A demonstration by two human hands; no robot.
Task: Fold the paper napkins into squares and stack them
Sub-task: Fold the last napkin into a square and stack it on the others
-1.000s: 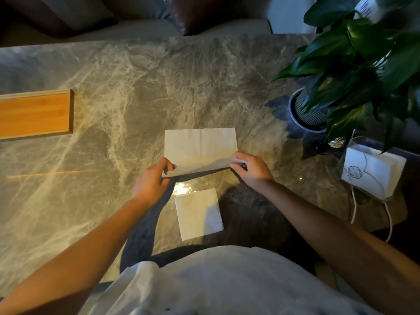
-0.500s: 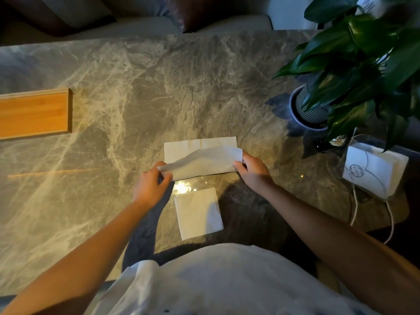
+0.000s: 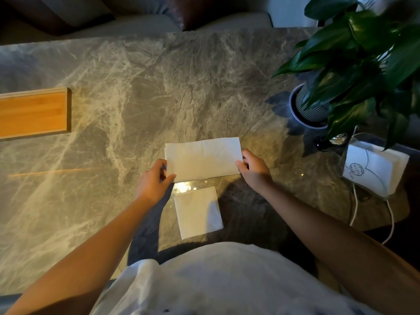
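I have the paper napkin (image 3: 203, 159) lying as a wide rectangle at the centre of the frame on the marble table (image 3: 136, 98), doubled over once, I judge. My left hand (image 3: 152, 184) pinches its lower left corner, thumb on top and fingers curled at the short edge. My right hand (image 3: 254, 170) nips the right short edge between thumb and fingertips; how much paper it really has, I cannot tell from this angle.

Just below it, nearer my body, lies a folded square napkin (image 3: 198, 212), flat and apart from the one in my hands; that is where the stack belongs. At the right edge of the frame a clear holder with fresh napkins (image 3: 375, 170) stands under the potted plant (image 3: 354, 64). A wooden tray (image 3: 34, 112) sits at the left edge, well clear.

This paper should be very light, limp and easily torn or creased wrongly, so I would hold it by corners and edges only, with gentle pressure. The polished stone looks slippery; the sheet may skate while I fold. For the second fold I would carry one short edge over to meet the other and press the crease flat.
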